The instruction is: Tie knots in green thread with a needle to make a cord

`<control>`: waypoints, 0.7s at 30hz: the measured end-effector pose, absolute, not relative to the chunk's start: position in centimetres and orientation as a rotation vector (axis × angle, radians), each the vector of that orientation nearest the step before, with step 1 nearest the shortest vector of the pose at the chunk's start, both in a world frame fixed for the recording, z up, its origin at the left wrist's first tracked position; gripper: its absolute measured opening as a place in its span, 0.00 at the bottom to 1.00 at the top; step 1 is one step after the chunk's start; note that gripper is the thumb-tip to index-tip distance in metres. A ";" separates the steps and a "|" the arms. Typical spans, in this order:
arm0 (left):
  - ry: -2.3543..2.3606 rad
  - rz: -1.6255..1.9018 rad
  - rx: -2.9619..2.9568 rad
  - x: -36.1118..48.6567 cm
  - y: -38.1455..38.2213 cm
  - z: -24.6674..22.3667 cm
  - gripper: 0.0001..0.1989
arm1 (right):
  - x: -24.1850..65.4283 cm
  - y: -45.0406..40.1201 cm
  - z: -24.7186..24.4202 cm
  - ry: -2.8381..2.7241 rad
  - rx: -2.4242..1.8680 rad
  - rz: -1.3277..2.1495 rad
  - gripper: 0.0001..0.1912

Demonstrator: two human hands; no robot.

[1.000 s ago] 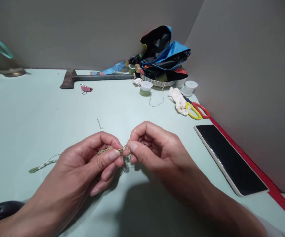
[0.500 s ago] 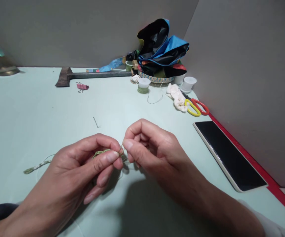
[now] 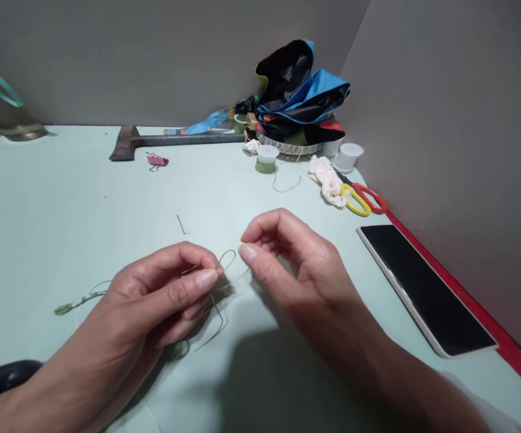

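My left hand (image 3: pixel 161 300) pinches green thread between thumb and forefinger. A small loop of that thread (image 3: pixel 228 252) stands up beyond the fingertips, and loose strands hang below. Just right of the loop is my right hand (image 3: pixel 291 258), its thumb and forefinger close together and the other fingers curled. A faint strand runs toward it, but I cannot make out what it pinches. A twisted green and white cord (image 3: pixel 80 300) sticks out left of my left wrist. Under the left palm, a darker bundle of thread is partly hidden.
Beyond the hands lie a bent thin metal piece (image 3: pixel 181 224), a binder clip (image 3: pixel 157 160) and an axe (image 3: pixel 125 143). A green thread spool (image 3: pixel 267 159), crumpled tissue (image 3: pixel 327 180) and scissors (image 3: pixel 363 199) sit at back right. A phone (image 3: pixel 426 288) lies right.
My right hand has moved slightly up and right, away from the left fingertips. An open thread loop now shows between the hands. The view has shifted slightly.
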State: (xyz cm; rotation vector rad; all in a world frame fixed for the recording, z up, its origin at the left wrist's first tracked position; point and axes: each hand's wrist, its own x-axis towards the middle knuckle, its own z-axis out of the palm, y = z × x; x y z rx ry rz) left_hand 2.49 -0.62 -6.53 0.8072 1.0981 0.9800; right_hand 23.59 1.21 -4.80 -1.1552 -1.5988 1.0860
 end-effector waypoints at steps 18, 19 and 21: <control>1.167 1.007 0.739 3.2 -0.5 -5.6 0.22 | 22.2 0.7 -6.4 -1.746 -1.067 1.250 0.13; 1.155 1.002 0.741 3.2 -0.5 -5.5 0.22 | 22.1 0.7 -6.5 -1.759 -1.064 1.258 0.15; 1.134 0.990 0.742 3.1 -0.6 -5.5 0.21 | 22.0 0.8 -6.5 -1.773 -1.065 1.269 0.18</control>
